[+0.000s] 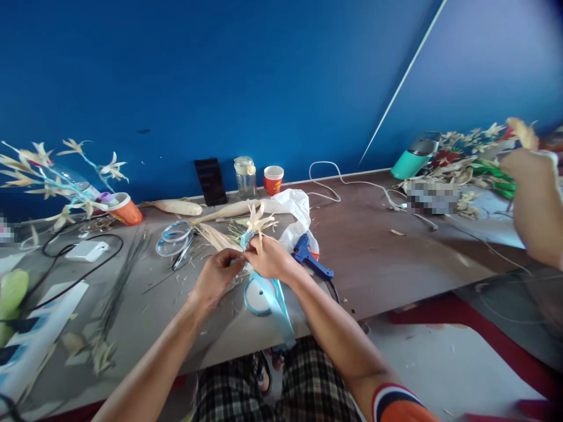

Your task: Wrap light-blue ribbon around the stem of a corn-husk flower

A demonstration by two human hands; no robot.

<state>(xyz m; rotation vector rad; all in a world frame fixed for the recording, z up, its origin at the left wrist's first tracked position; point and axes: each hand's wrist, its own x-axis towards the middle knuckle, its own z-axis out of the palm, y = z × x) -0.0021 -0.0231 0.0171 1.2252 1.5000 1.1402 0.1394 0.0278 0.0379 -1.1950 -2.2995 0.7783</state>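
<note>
Close above the table, my right hand (266, 257) is closed round a pale corn-husk flower (257, 220), its petals pointing up and away. Light blue tape (245, 239) shows just below the petals. My left hand (220, 272) meets the right fingertips with thumb and fingers pinched; what lies between them is hidden. Under the hands lies a roll of light blue tape (259, 295), and a strip of it (280, 310) hangs toward the table's front edge. A blue glue gun (311, 258) rests beside my right forearm.
Behind the hands are dried husks (176, 206), tape rings (176, 231), a white plastic bag (297, 214), a glass jar (245, 179) and a paper cup (273, 180). Husk flowers stand in an orange cup (126, 209) at left, near a power strip (48, 328). Another person's arm (534, 205) reaches in at right.
</note>
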